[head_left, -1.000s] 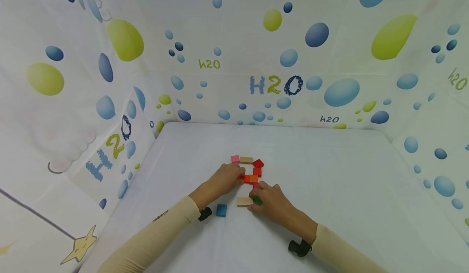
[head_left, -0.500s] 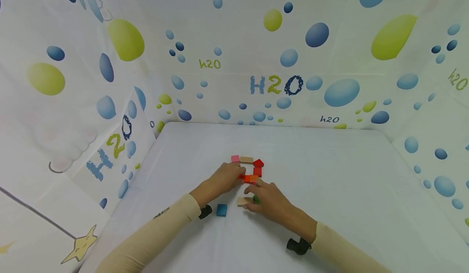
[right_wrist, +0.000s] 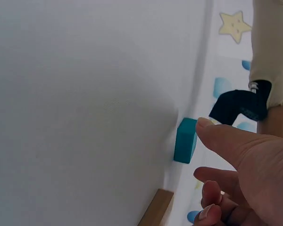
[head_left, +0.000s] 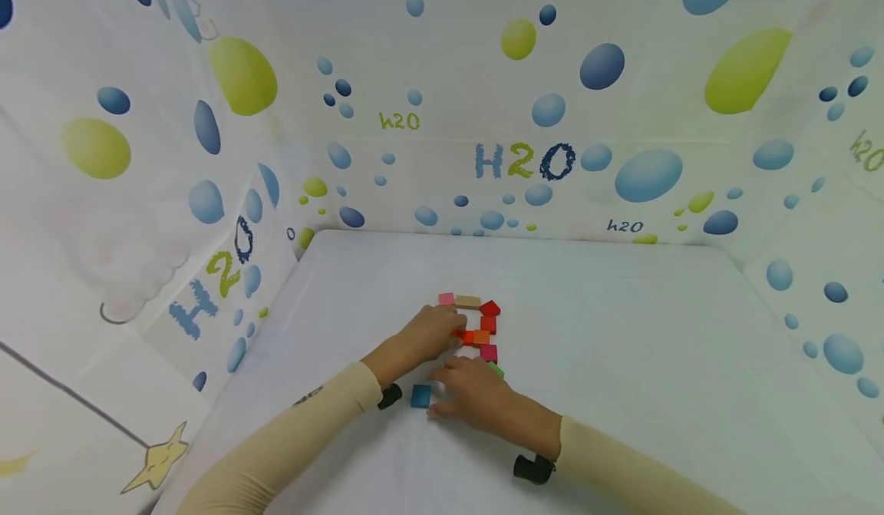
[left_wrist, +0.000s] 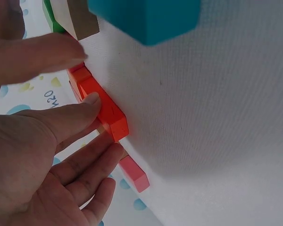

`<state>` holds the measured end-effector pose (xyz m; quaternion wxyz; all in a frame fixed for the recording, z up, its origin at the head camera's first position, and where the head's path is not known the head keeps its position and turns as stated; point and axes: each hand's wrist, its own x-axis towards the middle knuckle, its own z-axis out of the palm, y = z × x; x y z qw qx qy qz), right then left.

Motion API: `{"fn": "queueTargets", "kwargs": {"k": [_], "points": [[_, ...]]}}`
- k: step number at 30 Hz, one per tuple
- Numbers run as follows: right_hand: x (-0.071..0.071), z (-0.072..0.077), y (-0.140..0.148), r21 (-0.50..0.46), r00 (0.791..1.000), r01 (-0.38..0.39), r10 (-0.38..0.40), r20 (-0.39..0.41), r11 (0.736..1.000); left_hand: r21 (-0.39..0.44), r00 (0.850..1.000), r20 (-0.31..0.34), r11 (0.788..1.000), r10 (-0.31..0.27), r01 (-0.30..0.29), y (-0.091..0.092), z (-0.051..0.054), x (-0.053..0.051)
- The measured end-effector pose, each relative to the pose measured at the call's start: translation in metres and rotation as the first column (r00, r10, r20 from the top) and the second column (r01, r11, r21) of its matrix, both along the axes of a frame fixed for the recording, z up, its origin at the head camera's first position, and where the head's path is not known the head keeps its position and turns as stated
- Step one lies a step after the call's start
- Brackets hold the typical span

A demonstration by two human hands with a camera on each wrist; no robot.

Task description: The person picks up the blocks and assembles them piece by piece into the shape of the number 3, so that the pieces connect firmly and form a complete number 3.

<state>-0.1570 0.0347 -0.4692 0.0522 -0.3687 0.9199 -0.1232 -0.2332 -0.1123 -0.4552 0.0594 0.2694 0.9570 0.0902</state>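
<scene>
My left hand (head_left: 431,332) pinches a red-orange block (left_wrist: 114,117) between thumb and fingers at the left end of a short row. An orange block (head_left: 481,337) adjoins that row on the right. My right hand (head_left: 476,396) is spread beside a teal-blue block (head_left: 420,396), its thumb close to it; the right wrist view cannot settle whether the thumb (right_wrist: 207,123) touches the block. Under the right hand, a plain wooden block (right_wrist: 156,207) is hidden in the head view. A green block (head_left: 496,369) peeks out past the knuckles.
Beyond the hands, a pink block (head_left: 446,298), a long wooden block (head_left: 467,302), a red pentagon block (head_left: 489,308) and a red block (head_left: 488,325) form a bent line. A magenta block (head_left: 489,353) sits below the orange one. White cloth (head_left: 621,331) covers the table.
My right hand has let go of the green block beside the wooden block and moved left to the teal-blue block. The left hand has stayed at the red-orange block.
</scene>
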Motion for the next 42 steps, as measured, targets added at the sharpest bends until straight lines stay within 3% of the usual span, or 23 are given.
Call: {"fn": "queueTargets", "kwargs": {"k": [14,24,31,42], "points": [[0.002,-0.001,-0.019,-0.02,0.998,-0.021,0.02,-0.064,1.0,-0.01,1.0,0.0,1.0,-0.007,0.007,0.0,-0.001,-0.002],[0.0,0.0,-0.014,-0.041,0.998,-0.021,0.018,-0.063,0.999,-0.026,1.0,0.005,1.0,-0.006,0.006,0.001,-0.004,-0.004],[-0.002,-0.001,-0.007,-0.043,0.999,0.023,-0.024,-0.035,0.999,-0.034,1.0,0.026,0.999,0.006,-0.005,0.0,-0.006,-0.006],[-0.006,-0.001,0.0,-0.087,0.999,0.048,-0.049,-0.008,0.995,-0.011,1.0,0.029,1.0,0.009,-0.008,0.0,-0.003,-0.003]]}}
